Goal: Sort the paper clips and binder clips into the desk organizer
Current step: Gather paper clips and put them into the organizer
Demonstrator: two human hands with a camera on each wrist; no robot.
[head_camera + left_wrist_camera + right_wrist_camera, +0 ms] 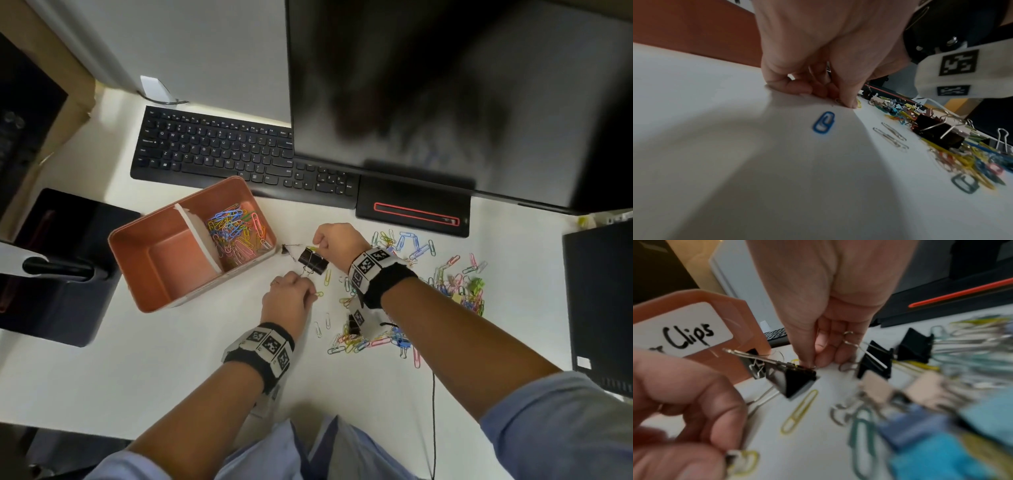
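Observation:
The orange organizer [174, 260] stands left of my hands; its right compartment holds coloured paper clips [236, 233], its left one is bare. A black binder clip [312, 262] lies between my hands, with a smaller one [286, 248] beside the box. My right hand [318, 245] pinches a yellow paper clip [795, 361] just above that black binder clip [795, 382]. My left hand [310, 293], fingers curled down on the table, pinches another yellow paper clip [318, 294]. Loose clips [459, 287] are heaped to the right, and more [370, 339] lie under my right wrist.
A black keyboard [239, 154], a monitor [445, 85] and its base [411, 209] stand behind the work area. A dark box [61, 267] sits left of the organizer, another dark case [599, 308] at the right edge. A blue paper clip [824, 122] lies alone near my left hand.

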